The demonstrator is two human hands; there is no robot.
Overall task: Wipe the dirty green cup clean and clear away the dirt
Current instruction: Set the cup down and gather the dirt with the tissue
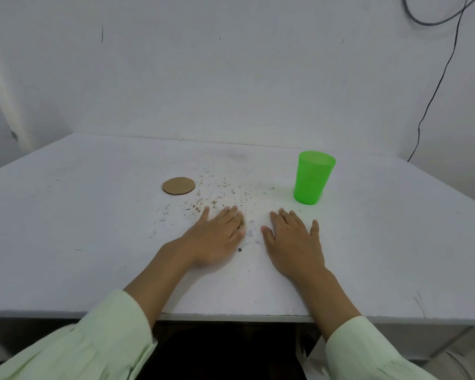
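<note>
A bright green plastic cup [313, 177] stands on the white table [80, 229] at the right, its wider end up. Brown dirt crumbs [222, 193] lie scattered across the table's middle, between the cup and a cardboard disc. My left hand [217, 237] lies flat, palm down, on the near edge of the crumbs. My right hand [294, 239] lies flat beside it, fingers spread, a short way in front of the cup and apart from it. Neither hand holds anything.
A round brown cardboard disc [178, 186] lies left of the crumbs. A white wall runs along the table's far edge. A black cable [433, 97] hangs down the wall at the right. The table's front edge is just below my forearms.
</note>
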